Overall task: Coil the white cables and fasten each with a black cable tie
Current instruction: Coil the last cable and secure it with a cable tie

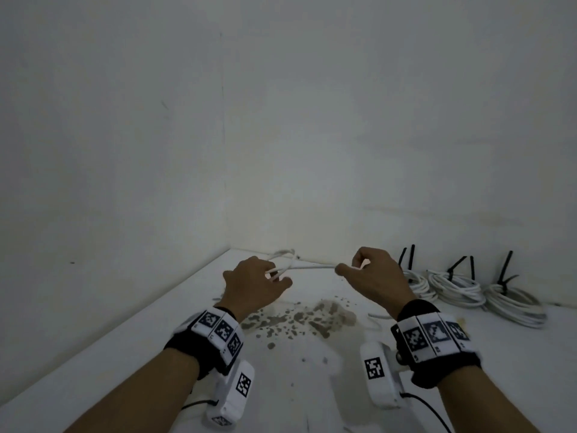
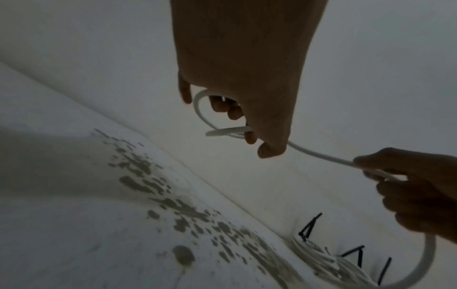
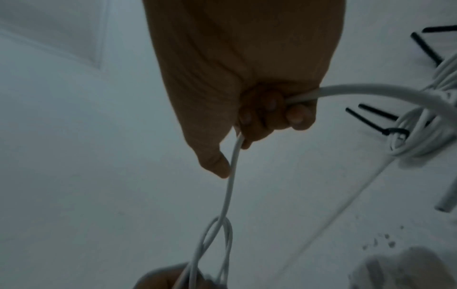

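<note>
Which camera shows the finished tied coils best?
The head view: three tied coils lie in a row along the wall, ties sticking up. The left wrist view catches them dim in a corner; the right wrist view shows only parts at its edge.

Both forearms reach forward side by side, hands raised above surface, backs up, each wrist strapped with marker-tagged band. Left hand [image 1: 254, 284] curled, fingers [image 2: 223, 105] and thumb closed round small loop of white cable [image 1: 315, 267]. Right hand [image 1: 374, 276] fisted, thumb and forefinger pinching same cable, strand running through palm. Hands apart, cable spanning gap between them
</note>
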Available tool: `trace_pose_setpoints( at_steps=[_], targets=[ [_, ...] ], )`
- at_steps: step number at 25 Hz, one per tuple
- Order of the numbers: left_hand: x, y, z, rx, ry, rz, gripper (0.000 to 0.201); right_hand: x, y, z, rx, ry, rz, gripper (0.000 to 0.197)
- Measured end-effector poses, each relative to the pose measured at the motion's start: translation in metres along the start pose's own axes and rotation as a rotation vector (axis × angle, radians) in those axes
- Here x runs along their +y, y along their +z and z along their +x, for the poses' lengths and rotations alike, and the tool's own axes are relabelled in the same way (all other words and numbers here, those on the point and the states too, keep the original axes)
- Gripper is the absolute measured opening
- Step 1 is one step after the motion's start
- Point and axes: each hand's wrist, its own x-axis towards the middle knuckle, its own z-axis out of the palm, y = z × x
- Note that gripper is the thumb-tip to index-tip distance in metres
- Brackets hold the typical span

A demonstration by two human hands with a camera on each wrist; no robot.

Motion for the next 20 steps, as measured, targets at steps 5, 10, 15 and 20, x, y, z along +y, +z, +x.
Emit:
trace_pose_setpoints(
  at_steps=[5,10,15,20],
  targets=[
    [0.031,0.023,0.0,0.031,0.222,-0.429,0.022,0.043,-0.063,-0.008,0.19,-0.008,0.101,0.031],
    [0.104,0.036,0.002,-0.113,-0.135,-1.056,0.008,0.067,-0.084,-0.012,0.04,-0.027,-0.271,0.013],
    [0.171,0.042,-0.002,-0.377,-0.125,-1.536,0.021,0.055,-0.077,-0.009,0.013,-0.17,-0.214,0.041],
    [0.177,0.043,-0.007,-0.585,-0.078,-1.643,0.016,0.062,-0.085,-0.009,0.031,-0.262,-0.256,0.016]
  ],
)
